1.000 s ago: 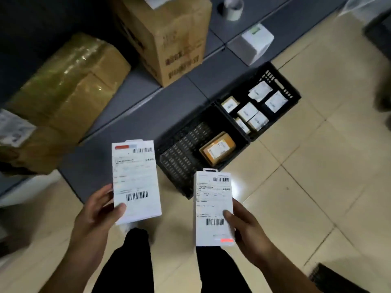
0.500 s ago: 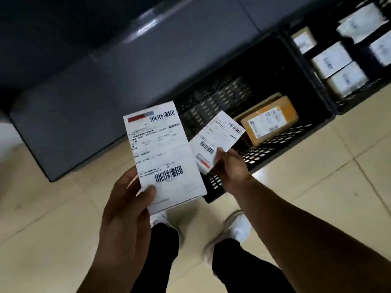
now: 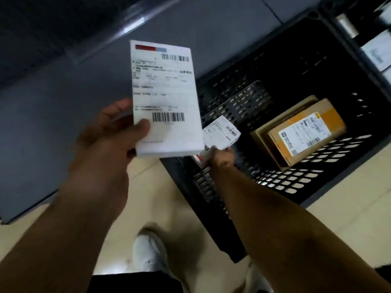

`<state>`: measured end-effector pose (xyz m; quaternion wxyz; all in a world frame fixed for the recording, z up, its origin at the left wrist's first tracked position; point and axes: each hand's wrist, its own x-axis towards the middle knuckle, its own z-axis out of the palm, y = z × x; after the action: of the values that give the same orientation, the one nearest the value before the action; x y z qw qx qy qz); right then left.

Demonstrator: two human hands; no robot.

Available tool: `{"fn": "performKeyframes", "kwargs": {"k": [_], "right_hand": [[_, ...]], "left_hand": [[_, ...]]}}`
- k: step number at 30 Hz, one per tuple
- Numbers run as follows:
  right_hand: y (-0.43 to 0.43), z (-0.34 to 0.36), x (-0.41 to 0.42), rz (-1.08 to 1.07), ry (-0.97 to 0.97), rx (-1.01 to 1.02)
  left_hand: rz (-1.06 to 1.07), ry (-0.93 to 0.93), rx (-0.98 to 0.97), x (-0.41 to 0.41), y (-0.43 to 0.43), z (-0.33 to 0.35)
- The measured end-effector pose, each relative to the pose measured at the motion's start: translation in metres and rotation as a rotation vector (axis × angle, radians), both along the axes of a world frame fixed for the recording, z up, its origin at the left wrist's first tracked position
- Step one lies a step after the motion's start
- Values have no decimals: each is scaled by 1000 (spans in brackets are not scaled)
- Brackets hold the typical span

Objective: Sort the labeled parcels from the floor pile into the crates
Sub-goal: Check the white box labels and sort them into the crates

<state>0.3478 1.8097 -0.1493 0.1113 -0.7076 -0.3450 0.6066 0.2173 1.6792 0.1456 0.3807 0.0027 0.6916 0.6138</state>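
Observation:
My left hand (image 3: 110, 136) grips a white labeled parcel (image 3: 165, 98) by its lower left corner, held up over the grey platform. My right hand (image 3: 222, 155) holds a second white labeled parcel (image 3: 220, 134) low inside the near left corner of a black slotted crate (image 3: 338, 185); the first parcel partly hides it. In that crate lies a brown cardboard parcel (image 3: 304, 132) with a white label, resting on a flat brown box.
A second black crate (image 3: 359, 34) with white parcels stands at the top right. A grey platform (image 3: 53, 123) runs along the left and top. Beige tiled floor (image 3: 169, 208) lies below, with my white shoe (image 3: 150, 254) on it.
I have leaned in closer to the crate. My right hand has moved its parcel forward and down into the crate, while my left hand has kept its parcel raised.

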Motion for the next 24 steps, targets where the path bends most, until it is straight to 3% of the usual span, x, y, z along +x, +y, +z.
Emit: {"fn": "performKeyframes", "kwargs": {"k": [3,8,12,24], "right_hand": [[0,-35,-8,94,-79,77],[-16,-3,-13,134,-231,155],[-22,-19,-16,8,-131,188],[-35,-21,-24,182,-11,185]], "left_hand": [[54,45,40,-30,21,-10],[53,116,160,-53,45,-8],[12,130,170,-56,50,-4],[-76,87,131,-52,72,-15]]}}
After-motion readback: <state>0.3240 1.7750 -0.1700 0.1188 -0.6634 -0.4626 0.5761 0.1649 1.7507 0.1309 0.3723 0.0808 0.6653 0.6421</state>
